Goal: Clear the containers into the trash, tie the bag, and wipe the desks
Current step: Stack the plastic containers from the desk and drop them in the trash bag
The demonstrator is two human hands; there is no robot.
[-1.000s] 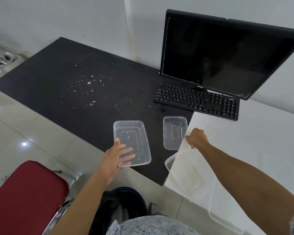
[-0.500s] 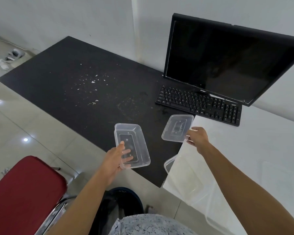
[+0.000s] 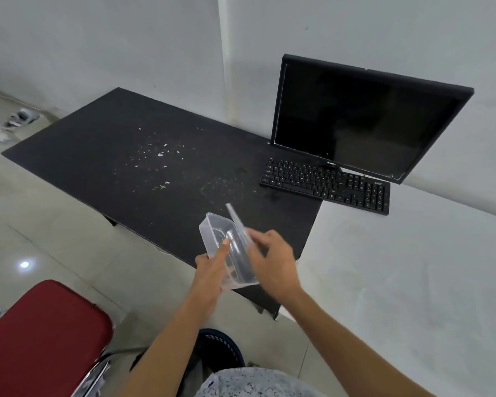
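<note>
Red chair seat (image 3: 40, 336): well left of the left hand, low in view. Black desk (image 3: 98, 156): ahead and left of both hands, with pale crumbs (image 3: 161, 153) scattered well beyond the left hand. Dark bin (image 3: 224, 343): on the floor, between the two forearms. Left hand (image 3: 211, 270): fingers curled on the near end of a clear container (image 3: 216, 232), forefinger laid up its wall. The container is tilted and held above the black desk's near edge. Thin clear piece (image 3: 236, 222): seen edge-on, lid or tub cannot be told, set against the container's right side and pinched by the right hand (image 3: 272, 262). Keyboard (image 3: 327, 184): beyond and right of the right hand, key legends too small to read. Monitor (image 3: 364, 118): behind the keyboard, screen dark, bezel logo illegible. White desk (image 3: 413, 267): right of the right hand, abutting the black desk.
</note>
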